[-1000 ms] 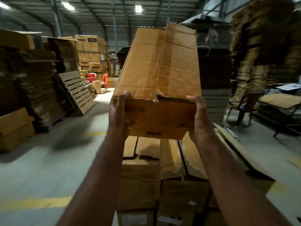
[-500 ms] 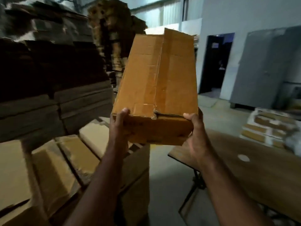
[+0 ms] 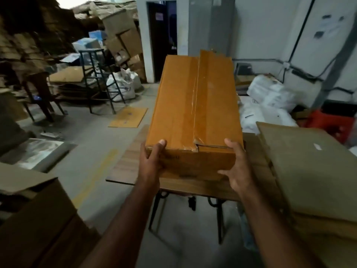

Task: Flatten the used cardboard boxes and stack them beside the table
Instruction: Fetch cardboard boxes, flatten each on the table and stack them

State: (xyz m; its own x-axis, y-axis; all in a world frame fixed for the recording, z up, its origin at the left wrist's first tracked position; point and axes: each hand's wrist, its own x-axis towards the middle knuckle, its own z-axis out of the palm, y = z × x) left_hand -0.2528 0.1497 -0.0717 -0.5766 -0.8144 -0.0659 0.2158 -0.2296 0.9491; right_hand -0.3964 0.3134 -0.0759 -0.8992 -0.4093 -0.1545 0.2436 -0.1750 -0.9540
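- The left hand (image 3: 149,163) grips the near left corner of the box (image 3: 195,117), thumb up on the top face, fingers curled round the end.
- The right hand (image 3: 234,167) holds the near right corner, thumb on the top edge, fingers spread under and against the near end.
- The box is a long orange-brown carton, still in its full shape, held lengthwise away from the person above the table (image 3: 125,163); whether its bottom touches the tabletop cannot be told.
- Clear tape (image 3: 193,105) runs down the middle seam of the top; it is torn at the near end, where the right flap gapes a little and its edge lifts.
- The far end of the right flap stands slightly higher than the left.
- Half a second ago the box was held up in front of dark stacks of cardboard, with the table off to the right; now the view has swung round and the table lies straight beneath the box. The grip of both hands is unchanged.
- The table is wood-grained with dark metal legs (image 3: 154,215).
- Just right of the box, on the table, lies a pile (image 3: 309,171) of flat dull-brown cardboard.
- At lower left stand more cartons (image 3: 34,219).
- The floor (image 3: 92,132) is grey concrete with a flat sheet (image 3: 128,117) on it.
- Further off: a metal stand (image 3: 96,78), white sacks (image 3: 120,88), heaped cardboard (image 3: 38,35), a dark doorway (image 3: 162,39), a white wall (image 3: 270,26) with cables, and white bags (image 3: 268,99) at right.
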